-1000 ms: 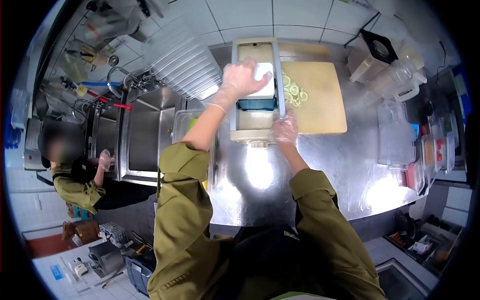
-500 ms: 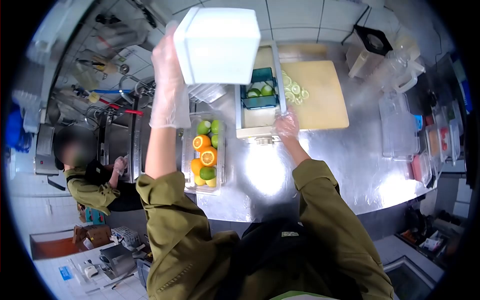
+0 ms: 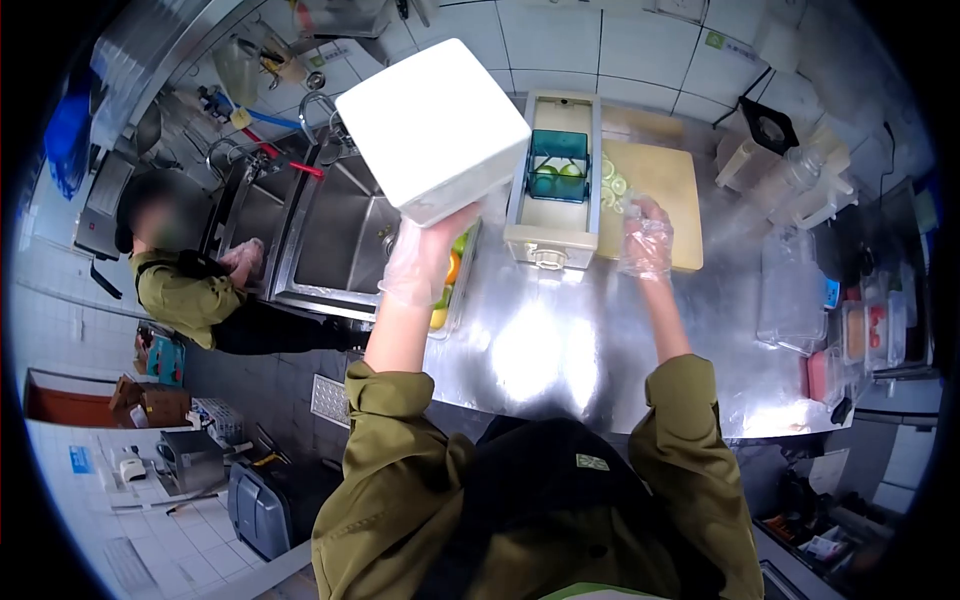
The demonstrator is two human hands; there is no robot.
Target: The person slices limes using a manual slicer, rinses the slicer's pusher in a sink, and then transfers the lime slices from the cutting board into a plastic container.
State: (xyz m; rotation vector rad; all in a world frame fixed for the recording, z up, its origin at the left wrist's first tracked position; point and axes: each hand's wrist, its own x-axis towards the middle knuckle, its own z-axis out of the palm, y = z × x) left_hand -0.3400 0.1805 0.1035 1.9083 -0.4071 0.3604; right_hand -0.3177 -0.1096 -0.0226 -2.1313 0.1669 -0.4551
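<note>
We hold the white block (image 3: 435, 130) up in the air with our left hand (image 3: 420, 262), above the clear tub (image 3: 455, 285) and beside the sink (image 3: 335, 235). The gloved grip is closed on its lower edge, fingers under and thumb against the side. It tilts, with one corner pointing down.

We judge the block stiff and light for its bulk, since one hand carries it from below. Its faces look smooth, and with a thin glove it may slip, so an edge or corner is the safer place to hold it.

Our right hand (image 3: 645, 240) hangs over the near edge of the cutting board (image 3: 665, 200), just beside the slicer (image 3: 553, 225). Its fingers are loosely spread and hold nothing.

Containers:
- The teal hopper (image 3: 557, 150) sits on the slicer and holds a few limes (image 3: 558, 178).
- The clear tub holds citrus, mostly hidden behind our wrist.
- Lime slices (image 3: 612, 178) lie on the board.
- Clear boxes (image 3: 795, 290) stand on the table (image 3: 540, 350) to the right; we cannot make out their contents.

A co-worker's hands (image 3: 245, 255) are at the sink.
</note>
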